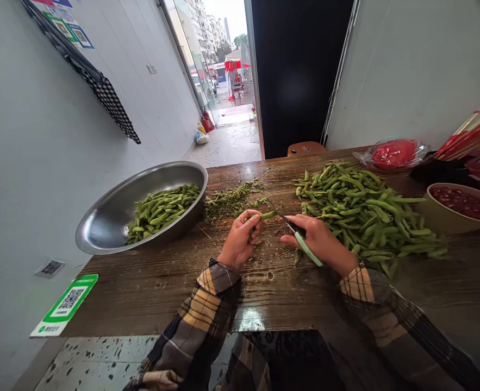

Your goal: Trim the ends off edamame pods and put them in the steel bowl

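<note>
Over the middle of the dark wooden table, my left hand [242, 239] pinches a green edamame pod [268, 215] between thumb and fingers. My right hand [316, 239] is wrapped round a pair of scissors [308, 251] with pale green handles, their blades pointing up and left at the pod's tip. A heap of edamame pods [362, 206] lies just beyond and to the right of my right hand. More pods [164, 212] fill the bottom of a large steel bowl [105, 217] on the left. Between bowl and hands, a scatter of green trimmings [234, 201] covers the wood.
At the right stand a tub of dark red contents [463, 203], a red item in clear plastic [394, 153] and thin red-and-pale sticks [468, 133]. A green QR-code card [66, 304] lies at the table's left edge. Behind the table is a stool [306, 149].
</note>
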The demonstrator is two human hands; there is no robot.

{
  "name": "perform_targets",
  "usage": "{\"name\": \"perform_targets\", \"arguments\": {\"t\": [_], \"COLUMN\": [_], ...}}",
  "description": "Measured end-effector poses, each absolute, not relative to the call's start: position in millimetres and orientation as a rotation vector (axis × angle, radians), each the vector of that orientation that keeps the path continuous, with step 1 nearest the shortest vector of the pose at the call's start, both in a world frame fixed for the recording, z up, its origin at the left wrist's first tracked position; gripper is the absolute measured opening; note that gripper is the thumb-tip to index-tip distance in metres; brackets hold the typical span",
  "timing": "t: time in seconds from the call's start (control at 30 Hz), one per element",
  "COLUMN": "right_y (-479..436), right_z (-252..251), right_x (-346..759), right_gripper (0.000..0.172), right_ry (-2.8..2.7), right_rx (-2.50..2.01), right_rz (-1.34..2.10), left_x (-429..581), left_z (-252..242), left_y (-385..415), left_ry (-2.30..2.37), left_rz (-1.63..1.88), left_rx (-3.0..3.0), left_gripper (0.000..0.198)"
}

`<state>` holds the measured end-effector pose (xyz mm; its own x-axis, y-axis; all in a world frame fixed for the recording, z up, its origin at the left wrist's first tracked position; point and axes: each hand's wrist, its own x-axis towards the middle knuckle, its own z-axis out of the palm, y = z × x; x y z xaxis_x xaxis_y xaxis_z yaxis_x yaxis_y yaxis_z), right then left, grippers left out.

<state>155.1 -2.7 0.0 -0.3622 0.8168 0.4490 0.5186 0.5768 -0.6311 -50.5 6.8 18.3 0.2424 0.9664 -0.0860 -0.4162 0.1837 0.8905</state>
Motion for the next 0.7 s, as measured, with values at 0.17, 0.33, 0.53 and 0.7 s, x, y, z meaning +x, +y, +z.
{"name": "perform_targets", "arguments": {"t": [0.17, 0.33, 0.53, 0.7], "right_y": [-2.2, 1.0, 7.2, 7.1], "right_z": [-1.7, 0.7, 1.4, 2.8], "right_x": [154.2, 157.7, 165.0, 164.4], "right_gripper": [0.042, 0.044, 0.047, 0.047], "right_ry": [-2.047, -1.887, -1.737, -1.738], "right_rx": [-1.038, -1.182, -1.203, -1.198], "right_rz": [0.516, 0.470, 0.513, 0.503], "left_x": [-52.2, -56.6, -64.3, -81.1], "left_z": [20.1, 20.6, 28.3, 62.3], "left_y": [8.0, 11.3, 14.6, 13.3], "left_ry": [0.789, 0.759, 0.793, 0.992], "left_rz": [1.183, 1.248, 1.283, 1.404], "left_rx": [0.839, 0.717, 0.661, 0.960], "left_gripper": [0.025, 0.018, 0.019, 0.015]}}
